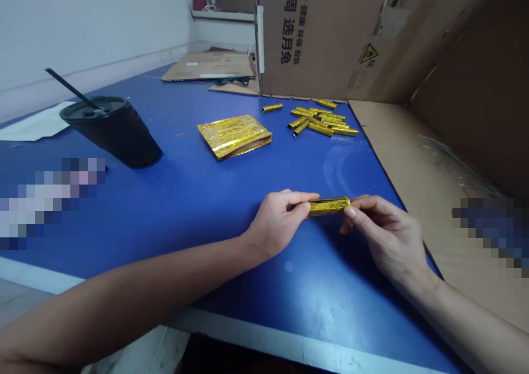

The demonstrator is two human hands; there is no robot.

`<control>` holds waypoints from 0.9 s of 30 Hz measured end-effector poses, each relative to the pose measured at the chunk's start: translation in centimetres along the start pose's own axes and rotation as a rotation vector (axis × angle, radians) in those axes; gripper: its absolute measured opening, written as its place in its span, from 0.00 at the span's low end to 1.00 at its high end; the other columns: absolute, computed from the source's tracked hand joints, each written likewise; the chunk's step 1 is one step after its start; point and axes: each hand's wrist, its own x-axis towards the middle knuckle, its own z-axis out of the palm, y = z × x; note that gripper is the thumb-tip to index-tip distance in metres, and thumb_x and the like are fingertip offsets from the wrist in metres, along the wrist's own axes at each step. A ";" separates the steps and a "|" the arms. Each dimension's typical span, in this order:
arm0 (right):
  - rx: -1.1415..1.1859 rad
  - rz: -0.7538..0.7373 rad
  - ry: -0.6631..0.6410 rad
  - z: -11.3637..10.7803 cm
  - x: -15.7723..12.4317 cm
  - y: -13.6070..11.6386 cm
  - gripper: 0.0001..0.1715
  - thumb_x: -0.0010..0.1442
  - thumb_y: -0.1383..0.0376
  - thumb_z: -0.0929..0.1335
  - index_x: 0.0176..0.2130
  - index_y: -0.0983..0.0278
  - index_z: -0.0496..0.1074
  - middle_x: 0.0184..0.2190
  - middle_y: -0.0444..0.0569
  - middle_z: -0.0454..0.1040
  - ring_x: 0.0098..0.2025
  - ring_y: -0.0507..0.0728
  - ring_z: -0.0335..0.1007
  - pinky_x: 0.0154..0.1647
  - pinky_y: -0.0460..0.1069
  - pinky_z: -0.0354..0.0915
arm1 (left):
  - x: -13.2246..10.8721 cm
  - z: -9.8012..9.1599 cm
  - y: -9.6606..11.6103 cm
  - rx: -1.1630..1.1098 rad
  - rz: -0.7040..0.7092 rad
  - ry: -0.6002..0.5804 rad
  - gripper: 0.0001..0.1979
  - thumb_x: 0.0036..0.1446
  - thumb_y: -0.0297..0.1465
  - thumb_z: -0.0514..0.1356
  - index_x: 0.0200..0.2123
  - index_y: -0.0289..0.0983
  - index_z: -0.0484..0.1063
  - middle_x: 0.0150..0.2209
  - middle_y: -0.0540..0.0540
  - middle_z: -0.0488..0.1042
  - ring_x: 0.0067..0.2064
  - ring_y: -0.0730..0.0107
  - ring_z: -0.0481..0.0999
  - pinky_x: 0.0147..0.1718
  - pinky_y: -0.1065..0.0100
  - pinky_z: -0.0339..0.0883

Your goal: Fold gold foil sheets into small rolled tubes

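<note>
A small roll of gold foil paper [329,205] is held level between both hands just above the blue table [185,198]. My left hand [278,222] pinches its left end with thumb and fingers. My right hand [386,233] pinches its right end. A flat stack of gold foil sheets [234,135] lies farther back at the middle of the table. A pile of several finished gold rolls [320,119] lies at the back right, with one stray roll [272,108] to its left.
A black cup with a lid and straw [113,129] stands at the left. White paper [35,123] lies behind it. A large cardboard box [330,32] stands at the back, flat cardboard [417,164] covers the right side, more cardboard [210,65] lies far back.
</note>
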 end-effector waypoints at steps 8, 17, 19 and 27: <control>-0.072 0.061 -0.067 0.4 0.3 -0.3 0.08 0.51 0.60 0.68 0.26 0.63 0.69 0.17 0.42 0.68 0.20 0.49 0.62 0.21 0.45 0.59 | -0.2 0.4 0.0 -0.130 -0.054 -0.081 0.09 0.52 0.27 0.53 0.33 0.34 0.73 0.30 0.49 0.74 0.31 0.74 0.71 0.32 0.72 0.63; -0.022 0.183 -0.157 0.5 0.2 -0.2 0.12 0.51 0.57 0.68 0.25 0.64 0.69 0.17 0.43 0.69 0.20 0.50 0.63 0.22 0.46 0.59 | -0.8 0.3 0.3 0.064 0.122 -0.067 0.13 0.55 0.26 0.52 0.42 0.36 0.73 0.36 0.46 0.73 0.37 0.71 0.71 0.37 0.70 0.64; 0.010 0.201 -0.166 0.4 0.2 -0.1 0.12 0.51 0.57 0.68 0.26 0.64 0.69 0.17 0.43 0.69 0.21 0.51 0.63 0.24 0.47 0.59 | -0.9 0.4 0.2 0.062 0.162 -0.071 0.13 0.55 0.26 0.52 0.42 0.37 0.73 0.38 0.46 0.73 0.39 0.71 0.71 0.40 0.70 0.64; 0.205 0.336 -0.153 0.6 0.4 -0.3 0.11 0.50 0.59 0.69 0.27 0.65 0.71 0.15 0.43 0.69 0.18 0.49 0.62 0.23 0.45 0.59 | -1.3 0.7 0.1 0.077 0.267 -0.083 0.16 0.54 0.24 0.55 0.47 0.36 0.69 0.41 0.44 0.71 0.44 0.71 0.70 0.45 0.70 0.63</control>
